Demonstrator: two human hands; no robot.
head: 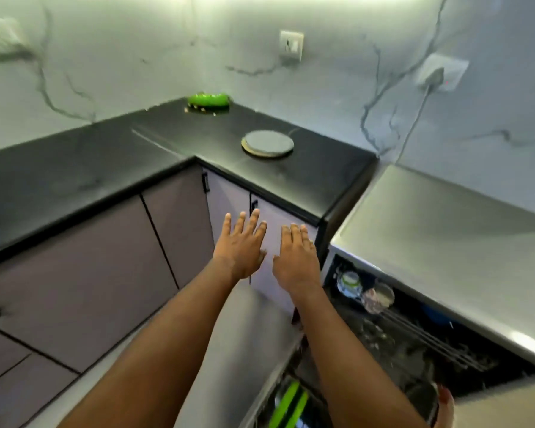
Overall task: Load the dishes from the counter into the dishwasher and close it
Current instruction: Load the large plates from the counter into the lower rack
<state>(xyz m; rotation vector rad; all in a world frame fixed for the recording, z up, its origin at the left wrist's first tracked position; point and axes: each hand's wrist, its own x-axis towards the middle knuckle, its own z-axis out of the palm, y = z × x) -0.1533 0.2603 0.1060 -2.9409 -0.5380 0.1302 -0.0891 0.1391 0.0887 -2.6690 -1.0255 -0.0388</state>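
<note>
- Dishes are in two places: a grey round plate (268, 141) lies on a thin beige mat (250, 150) on the black surface (74, 168), near its corner, and other dishes sit inside the open dishwasher (445, 242) at the right.
- In the upper rack (430, 338) of the dishwasher a glass (378, 299) and a small bowl with a green band (349, 282) stand beside each other at the near left end.
- Lower down, at the bottom edge of the view, green and white plates (288, 403) stand upright in the lower rack.
- Both hands are held out in front of the cabinet doors (84, 273), below the edge of the surface, palms down.
- The left hand (240, 247) has its fingers spread, and its grip is loose and holds nothing.
- The right hand (295, 257) is just beside it, fingers straight and close together, grip also empty.
- A green object (209, 99), blurred, lies far back in the corner of the surface, against the marble wall (136, 57).
- Two sockets are on the wall; from the right socket (442, 74) a cable (414, 125) goes down behind the dishwasher.
</note>
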